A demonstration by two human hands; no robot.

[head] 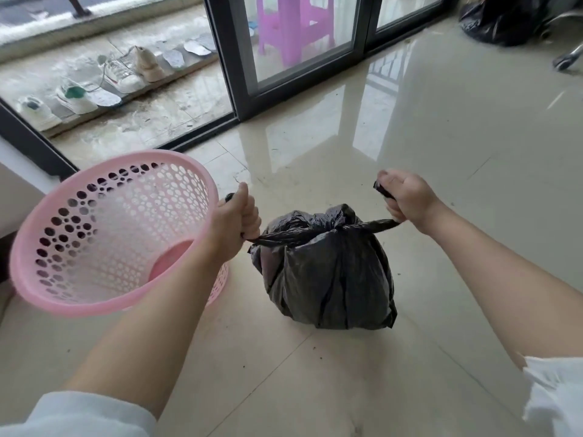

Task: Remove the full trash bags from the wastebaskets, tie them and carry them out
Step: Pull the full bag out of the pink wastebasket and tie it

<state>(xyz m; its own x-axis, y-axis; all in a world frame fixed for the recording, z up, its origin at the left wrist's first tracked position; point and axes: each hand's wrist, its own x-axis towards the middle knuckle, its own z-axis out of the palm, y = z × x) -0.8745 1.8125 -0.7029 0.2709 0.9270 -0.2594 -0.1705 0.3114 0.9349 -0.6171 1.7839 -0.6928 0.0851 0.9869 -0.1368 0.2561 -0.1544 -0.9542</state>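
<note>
A full black trash bag (328, 272) sits on the glossy tile floor at the centre. Its two top ends are twisted into strips that cross in a knot at the bag's top. My left hand (235, 220) grips the left strip in a fist. My right hand (405, 197) grips the right strip, pulled out to the right and taut. A pink perforated wastebasket (56, 280) stands tilted on the floor to the left, with no bag inside it, partly behind my left forearm.
A dark-framed sliding glass door (239, 89) runs across the back, with shoes (126, 72) on a ledge and a purple stool (293, 26) beyond it. Another black trash bag (501, 20) lies at the far right near an office chair's wheel (566, 61).
</note>
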